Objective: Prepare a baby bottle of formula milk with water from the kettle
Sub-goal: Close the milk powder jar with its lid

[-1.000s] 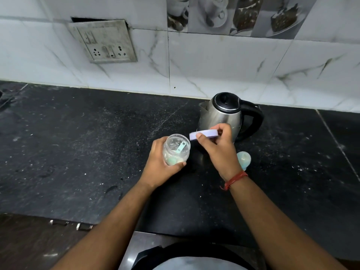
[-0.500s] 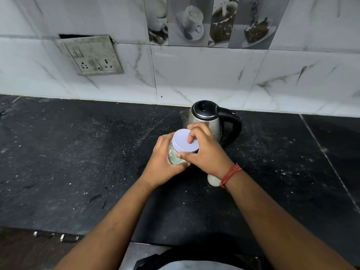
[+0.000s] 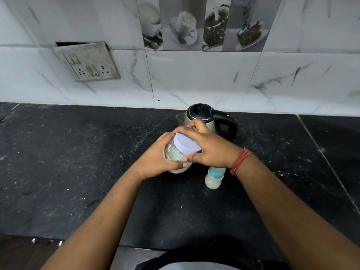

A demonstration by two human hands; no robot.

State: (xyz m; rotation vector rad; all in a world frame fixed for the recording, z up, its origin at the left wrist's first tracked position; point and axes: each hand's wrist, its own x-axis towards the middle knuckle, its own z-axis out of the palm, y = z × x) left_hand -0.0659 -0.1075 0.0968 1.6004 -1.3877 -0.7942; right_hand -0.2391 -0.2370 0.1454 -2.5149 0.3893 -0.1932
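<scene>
One jar [image 3: 172,152] gripped by left hand [image 3: 155,160], right hand [image 3: 210,149] fingers clasping its one lid [image 3: 187,146] (lilac), one kettle [image 3: 202,118], one baby bottle [image 3: 214,179]

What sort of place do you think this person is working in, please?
Most likely a home kitchen: a dark stone countertop runs under a marble-look tiled wall with coffee-cup picture tiles, a socket plate is set in the wall, and an electric kettle stands at the back.

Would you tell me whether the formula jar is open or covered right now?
Covered: the lavender lid sits on the jar, with the right hand gripping it. Whether it is screwed tight, cannot tell.
</scene>
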